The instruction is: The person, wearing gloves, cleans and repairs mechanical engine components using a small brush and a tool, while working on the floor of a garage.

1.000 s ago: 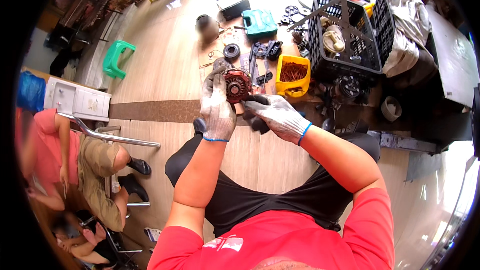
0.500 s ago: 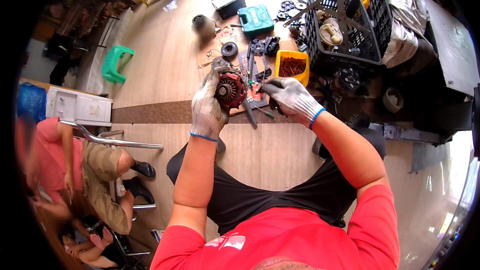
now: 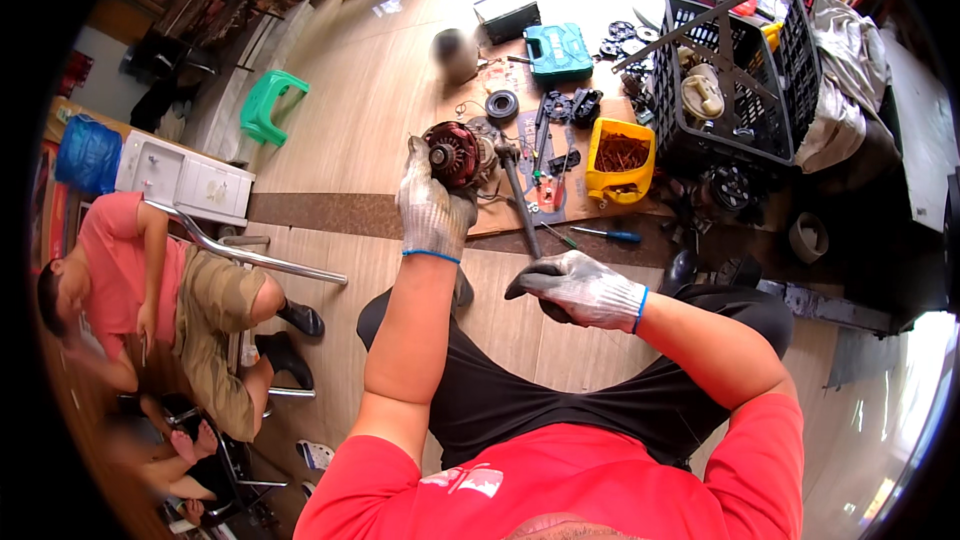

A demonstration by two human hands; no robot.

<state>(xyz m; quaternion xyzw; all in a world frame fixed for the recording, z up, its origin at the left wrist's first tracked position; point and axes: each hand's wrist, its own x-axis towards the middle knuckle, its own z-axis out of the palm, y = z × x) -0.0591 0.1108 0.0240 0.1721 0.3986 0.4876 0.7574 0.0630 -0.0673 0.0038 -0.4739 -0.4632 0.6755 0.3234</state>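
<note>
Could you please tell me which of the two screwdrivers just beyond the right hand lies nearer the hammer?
The green-handled screwdriver: it lies between the hammer and the blue-handled screwdriver.

Two gloved hands (image 3: pixel 432 208) (image 3: pixel 590 290), one hammer (image 3: pixel 521 205), one reddish round part (image 3: pixel 453 154), one yellow tub (image 3: pixel 618 185)

A pale plank floor (image 3: pixel 330 140) with a dark brown band carried a cardboard sheet (image 3: pixel 500 220) at upper centre. On the sheet lay a black ring (image 3: pixel 491 100) and a yellow tub (image 3: pixel 618 190). A green stool (image 3: pixel 260 105) stood on the planks at upper left, a white shoe (image 3: pixel 315 454) at lower left.
</note>
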